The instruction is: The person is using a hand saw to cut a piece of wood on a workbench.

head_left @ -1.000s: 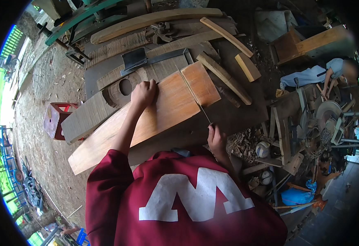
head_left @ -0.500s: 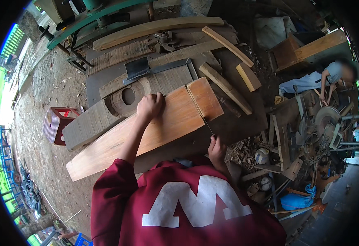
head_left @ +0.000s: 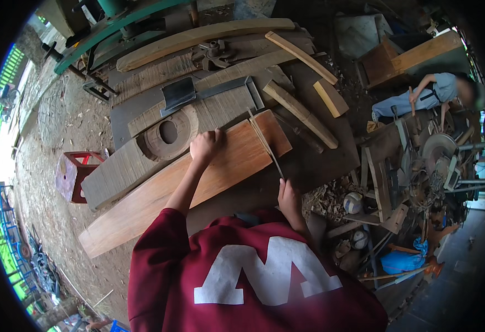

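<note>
Slantwise, board (head_left: pixel 220 163) lay beneath your left hand (head_left: pixel 205 146), fingers curled at far edge; clamped or merely resting, couldn't tell. Thin tool (head_left: pixel 264 137) crossed board's right end, its near end clenched in your right hand (head_left: pixel 290 198), just off near edge. Beyond, holed plank (head_left: pixel 122 166).

Long wood board (head_left: pixel 223 163) lies diag., orange-brown, paler twd L end, w/ thin straight tool (head_left: pixel 264 141) across nr R end.
</note>
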`<state>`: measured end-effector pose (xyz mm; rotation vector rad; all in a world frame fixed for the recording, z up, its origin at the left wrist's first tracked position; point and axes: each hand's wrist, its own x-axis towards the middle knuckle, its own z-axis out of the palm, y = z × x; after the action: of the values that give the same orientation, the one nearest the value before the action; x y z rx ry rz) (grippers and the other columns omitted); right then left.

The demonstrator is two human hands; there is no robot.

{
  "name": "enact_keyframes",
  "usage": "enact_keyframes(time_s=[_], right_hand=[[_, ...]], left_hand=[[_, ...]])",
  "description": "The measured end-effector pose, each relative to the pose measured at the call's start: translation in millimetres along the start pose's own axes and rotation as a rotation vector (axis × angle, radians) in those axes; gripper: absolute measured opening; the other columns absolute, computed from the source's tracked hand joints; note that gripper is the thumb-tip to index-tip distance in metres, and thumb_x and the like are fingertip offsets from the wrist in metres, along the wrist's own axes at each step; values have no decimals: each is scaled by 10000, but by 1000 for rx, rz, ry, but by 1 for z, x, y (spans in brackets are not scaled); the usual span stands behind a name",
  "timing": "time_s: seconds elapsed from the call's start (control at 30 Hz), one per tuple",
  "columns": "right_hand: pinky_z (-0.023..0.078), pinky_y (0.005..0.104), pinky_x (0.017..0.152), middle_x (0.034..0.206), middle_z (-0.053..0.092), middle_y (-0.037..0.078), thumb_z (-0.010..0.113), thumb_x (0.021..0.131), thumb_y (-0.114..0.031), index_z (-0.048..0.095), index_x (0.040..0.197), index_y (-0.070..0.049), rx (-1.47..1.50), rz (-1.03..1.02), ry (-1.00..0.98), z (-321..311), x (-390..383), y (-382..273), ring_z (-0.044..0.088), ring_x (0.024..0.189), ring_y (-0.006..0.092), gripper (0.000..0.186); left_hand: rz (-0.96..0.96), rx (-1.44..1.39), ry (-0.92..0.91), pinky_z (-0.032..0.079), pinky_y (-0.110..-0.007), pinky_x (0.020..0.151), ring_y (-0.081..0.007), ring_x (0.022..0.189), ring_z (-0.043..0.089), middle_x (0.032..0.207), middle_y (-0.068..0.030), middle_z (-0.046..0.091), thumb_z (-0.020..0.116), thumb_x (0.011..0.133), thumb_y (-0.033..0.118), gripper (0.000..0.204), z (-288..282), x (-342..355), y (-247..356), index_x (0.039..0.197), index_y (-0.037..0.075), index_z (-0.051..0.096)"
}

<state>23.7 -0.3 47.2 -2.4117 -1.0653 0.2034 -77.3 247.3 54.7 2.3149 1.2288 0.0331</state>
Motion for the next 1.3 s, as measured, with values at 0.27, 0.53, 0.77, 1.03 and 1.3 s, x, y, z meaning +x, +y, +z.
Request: enact_keyframes(time_s=[0.27,0.53,0.77,1.03,1.3], right_hand=[[404,419,457,573,501,201,366,848,-255,447,705,-13,-87,20,-65,4,-2,13,519,549,357,292],[402,424,449,543,503,180,377,842,-256,447,658,-38,-144,42,-99,2,-7,9,516,520,348,294],[401,443,483,573,512,207,356,844,-274,475,681,-24,-108,119,-164,-7,-4,6,512,547,375,322],[422,405,437,536,520,176,371,837,-299,484,647,-41,-262,58,-223,-38,7,-9,533,513,340,339],[420,409,443,549,522,184,378,835,-289,477,623,-44,-199,59,-211,-30,15,-13,534,515,340,339]], left_hand=[[-61,12,70,440,-412,628,-356,635,557,658,-211,557,299,792,371,471,26,5,-6,658,38,604],[-72,12,76,443,-406,629,-352,632,560,641,-208,558,300,797,366,489,32,1,-3,626,23,603],[-126,12,103,443,-411,628,-351,642,563,649,-211,560,317,792,378,487,37,0,2,637,14,601],[-68,8,182,456,-399,578,-346,585,563,601,-201,553,334,790,336,463,40,-7,3,570,22,594],[-81,56,131,451,-423,568,-348,591,562,606,-213,552,319,809,332,478,40,-2,7,569,16,585]])
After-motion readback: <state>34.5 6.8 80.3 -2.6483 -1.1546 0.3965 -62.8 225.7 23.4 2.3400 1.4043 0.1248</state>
